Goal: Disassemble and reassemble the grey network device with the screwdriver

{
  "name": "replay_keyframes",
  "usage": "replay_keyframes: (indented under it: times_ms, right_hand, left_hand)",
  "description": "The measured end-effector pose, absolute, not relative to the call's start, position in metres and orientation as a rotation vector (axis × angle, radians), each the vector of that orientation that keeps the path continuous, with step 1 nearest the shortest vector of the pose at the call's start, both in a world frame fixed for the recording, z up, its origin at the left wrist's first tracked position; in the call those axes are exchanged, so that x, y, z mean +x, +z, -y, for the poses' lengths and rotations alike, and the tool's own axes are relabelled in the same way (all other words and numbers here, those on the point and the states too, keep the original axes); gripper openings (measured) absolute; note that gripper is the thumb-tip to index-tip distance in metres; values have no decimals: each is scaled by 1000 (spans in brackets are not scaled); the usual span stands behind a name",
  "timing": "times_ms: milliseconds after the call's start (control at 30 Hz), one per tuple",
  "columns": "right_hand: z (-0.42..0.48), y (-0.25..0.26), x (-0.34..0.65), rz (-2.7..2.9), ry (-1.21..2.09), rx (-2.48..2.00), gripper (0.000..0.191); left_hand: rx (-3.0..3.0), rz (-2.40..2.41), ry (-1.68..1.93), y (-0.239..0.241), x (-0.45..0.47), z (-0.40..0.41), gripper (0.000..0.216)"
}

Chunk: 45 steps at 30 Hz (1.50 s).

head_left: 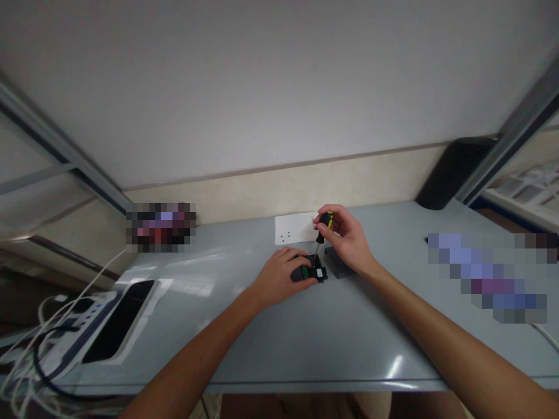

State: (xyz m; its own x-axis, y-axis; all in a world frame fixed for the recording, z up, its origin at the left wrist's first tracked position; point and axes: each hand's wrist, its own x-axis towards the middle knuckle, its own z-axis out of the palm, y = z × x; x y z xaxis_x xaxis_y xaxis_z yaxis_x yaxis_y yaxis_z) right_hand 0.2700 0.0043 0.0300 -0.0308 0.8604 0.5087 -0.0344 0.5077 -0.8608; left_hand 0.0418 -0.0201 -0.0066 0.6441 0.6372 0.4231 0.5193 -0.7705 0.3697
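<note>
My right hand (343, 235) is closed around the black and yellow handle of a screwdriver (325, 221), its shaft pointing steeply down. The tip meets a small black device (321, 276) with green circuit board showing and a pale label; the exact spot it touches is too small to make out. My left hand (283, 273) grips the device from the left and keeps it against the table. A dark flat plate (343, 265) lies just right of the device, partly under my right hand. Behind, a white sheet of paper (293, 228) carries several tiny dark pieces, apparently screws.
At the left lie a phone (122, 320) on white paper and a power strip (82, 331) with tangled cables. A black cylinder-like object (454, 174) leans at the back right. Blurred-out items sit at both sides of the grey table (332, 343), against a wall.
</note>
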Motion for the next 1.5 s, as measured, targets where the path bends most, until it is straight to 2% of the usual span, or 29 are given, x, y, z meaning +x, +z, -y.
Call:
replay_keyframes:
  times_ms: [933, 1167, 1500]
  right_hand:
    - [-3, 38, 274, 1420, 802, -769, 33]
    - [-1, 38, 275, 1424, 916, -709, 31]
    - [-2, 45, 281, 1412, 829, -772, 35]
  left_hand:
    - [2636, -949, 812, -8, 42, 20, 30]
    - [2646, -929, 829, -10, 42, 18, 31]
    - [2664, -945, 817, -8, 42, 20, 29]
